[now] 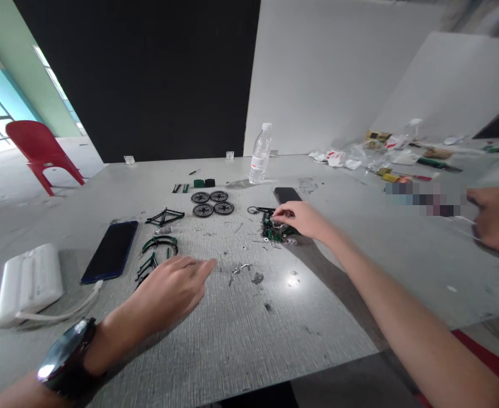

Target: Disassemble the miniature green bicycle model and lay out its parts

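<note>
My right hand reaches into a heap of small dark green and metal parts, its thumb and fingertips pinched together. What they hold, if anything, I cannot make out. Over the table, fingers stretched forward, my left hand is open and holds nothing I can see. Just beyond it lie curved model mudguards and a small bicycle frame. Several black spoked wheels are grouped farther back. Silver handlebar-like pieces rest between my hands.
A clear water bottle stands near the back panel. On the left are a phone and a white power bank joined by a cable. Another phone lies behind my right hand. Another person's hand is at the right edge.
</note>
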Action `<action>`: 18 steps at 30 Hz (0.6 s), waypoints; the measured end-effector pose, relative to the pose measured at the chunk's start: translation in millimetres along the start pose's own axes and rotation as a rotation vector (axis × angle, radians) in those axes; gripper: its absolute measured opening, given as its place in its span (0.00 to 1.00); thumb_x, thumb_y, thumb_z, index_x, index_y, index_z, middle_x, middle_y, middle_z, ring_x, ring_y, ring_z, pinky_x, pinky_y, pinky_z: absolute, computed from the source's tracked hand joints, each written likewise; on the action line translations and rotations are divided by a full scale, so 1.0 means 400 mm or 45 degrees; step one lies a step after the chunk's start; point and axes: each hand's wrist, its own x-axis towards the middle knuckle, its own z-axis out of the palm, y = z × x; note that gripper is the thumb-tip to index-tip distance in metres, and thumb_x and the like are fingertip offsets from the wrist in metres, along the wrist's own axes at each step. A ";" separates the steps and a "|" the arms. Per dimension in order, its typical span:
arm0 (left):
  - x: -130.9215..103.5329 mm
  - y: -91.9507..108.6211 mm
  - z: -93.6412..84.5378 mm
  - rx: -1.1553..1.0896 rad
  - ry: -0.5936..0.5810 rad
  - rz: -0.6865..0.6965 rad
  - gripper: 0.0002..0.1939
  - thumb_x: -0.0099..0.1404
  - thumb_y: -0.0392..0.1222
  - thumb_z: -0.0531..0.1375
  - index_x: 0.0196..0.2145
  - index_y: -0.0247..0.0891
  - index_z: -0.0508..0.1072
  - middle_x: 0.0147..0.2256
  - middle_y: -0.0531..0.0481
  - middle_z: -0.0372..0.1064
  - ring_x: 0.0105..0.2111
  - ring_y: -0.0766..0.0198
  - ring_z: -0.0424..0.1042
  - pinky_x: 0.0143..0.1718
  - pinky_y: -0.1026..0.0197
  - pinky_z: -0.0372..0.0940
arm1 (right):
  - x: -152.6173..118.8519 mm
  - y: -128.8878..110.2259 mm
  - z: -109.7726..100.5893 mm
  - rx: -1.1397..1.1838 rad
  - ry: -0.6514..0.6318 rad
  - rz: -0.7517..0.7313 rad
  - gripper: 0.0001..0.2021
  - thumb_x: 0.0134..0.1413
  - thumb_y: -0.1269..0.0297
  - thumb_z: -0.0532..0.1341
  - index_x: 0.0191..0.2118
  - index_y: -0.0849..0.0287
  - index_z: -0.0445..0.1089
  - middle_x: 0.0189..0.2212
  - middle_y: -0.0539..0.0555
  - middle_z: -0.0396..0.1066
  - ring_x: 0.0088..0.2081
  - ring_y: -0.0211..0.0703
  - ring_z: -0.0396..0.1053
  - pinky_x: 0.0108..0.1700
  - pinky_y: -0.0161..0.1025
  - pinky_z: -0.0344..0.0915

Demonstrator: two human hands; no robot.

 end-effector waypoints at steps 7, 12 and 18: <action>0.000 -0.001 0.006 -0.018 0.010 0.000 0.17 0.71 0.32 0.50 0.55 0.33 0.67 0.39 0.44 0.75 0.41 0.57 0.75 0.46 0.52 0.71 | -0.026 -0.066 0.011 0.028 0.035 -0.111 0.14 0.60 0.55 0.57 0.38 0.54 0.78 0.38 0.56 0.78 0.38 0.47 0.72 0.41 0.45 0.64; 0.000 -0.001 0.007 -0.005 0.000 0.019 0.16 0.70 0.31 0.50 0.53 0.32 0.68 0.36 0.44 0.74 0.40 0.56 0.74 0.45 0.50 0.71 | -0.027 -0.074 0.013 -0.039 0.057 -0.121 0.14 0.61 0.56 0.56 0.39 0.53 0.79 0.38 0.57 0.78 0.39 0.48 0.72 0.41 0.47 0.65; 0.001 -0.002 0.008 -0.040 0.046 -0.015 0.16 0.71 0.33 0.49 0.53 0.33 0.69 0.37 0.44 0.74 0.38 0.58 0.74 0.44 0.53 0.71 | -0.035 -0.068 -0.009 -0.048 0.029 -0.053 0.14 0.59 0.56 0.57 0.38 0.54 0.79 0.37 0.56 0.78 0.38 0.48 0.72 0.41 0.46 0.65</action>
